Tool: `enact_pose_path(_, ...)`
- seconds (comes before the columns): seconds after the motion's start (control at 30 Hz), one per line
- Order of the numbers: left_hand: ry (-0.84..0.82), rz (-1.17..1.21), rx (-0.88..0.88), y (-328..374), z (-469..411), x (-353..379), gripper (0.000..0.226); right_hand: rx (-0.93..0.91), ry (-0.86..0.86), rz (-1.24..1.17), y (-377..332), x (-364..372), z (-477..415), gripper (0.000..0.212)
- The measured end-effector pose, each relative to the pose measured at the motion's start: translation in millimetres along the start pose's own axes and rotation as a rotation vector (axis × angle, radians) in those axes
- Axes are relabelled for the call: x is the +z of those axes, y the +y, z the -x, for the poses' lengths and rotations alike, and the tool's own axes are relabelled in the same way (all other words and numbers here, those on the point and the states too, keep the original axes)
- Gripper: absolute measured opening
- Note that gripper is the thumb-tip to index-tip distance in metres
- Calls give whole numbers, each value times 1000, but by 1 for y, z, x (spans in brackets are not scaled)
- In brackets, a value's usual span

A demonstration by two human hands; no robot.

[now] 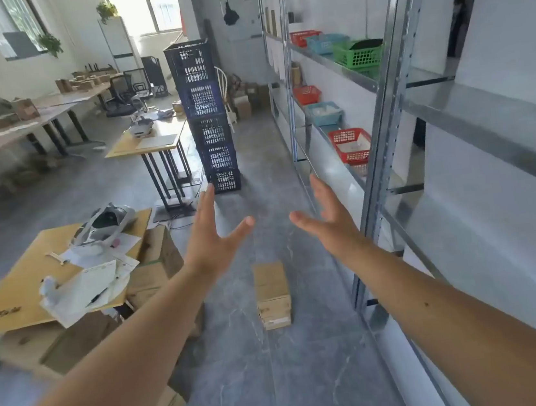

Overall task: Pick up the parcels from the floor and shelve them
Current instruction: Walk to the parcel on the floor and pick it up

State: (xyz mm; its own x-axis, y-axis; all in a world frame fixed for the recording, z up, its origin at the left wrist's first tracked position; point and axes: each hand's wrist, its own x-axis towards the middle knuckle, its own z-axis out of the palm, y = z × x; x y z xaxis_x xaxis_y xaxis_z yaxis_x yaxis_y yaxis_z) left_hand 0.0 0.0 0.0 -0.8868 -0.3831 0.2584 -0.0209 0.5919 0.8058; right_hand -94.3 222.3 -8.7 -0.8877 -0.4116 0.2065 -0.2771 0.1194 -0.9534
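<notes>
A small stack of brown cardboard parcels (272,295) stands on the grey floor in the aisle, just left of the metal shelving (383,111). Both my arms reach forward above it. My left hand (211,235) is open with fingers spread, up and to the left of the stack. My right hand (327,217) is open too, palm turned inward, up and to the right of the stack and close to a shelf upright. Neither hand touches the parcels.
Red, blue and green baskets (350,145) sit on the shelves at right. A tall stack of dark blue crates (207,115) stands ahead in the aisle. At left, a wooden table (17,287) holds papers and a headset, with large cardboard boxes (156,267) beneath and beside it.
</notes>
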Motion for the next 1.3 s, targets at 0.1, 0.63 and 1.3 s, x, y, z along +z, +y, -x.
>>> enact_pose_path(0.1,-29,14,-46,-25,-22,1,105,67,30,-11,15,12,-11,119)
enact_pose_path(0.63,-199,43,-226,-138,-117,52,105,342,13,6,140,40,-98,109)
enact_pose_path(1.3,-169,91,-523,-256,-278,164,107,549,-89,-68,303,46,-290,87)
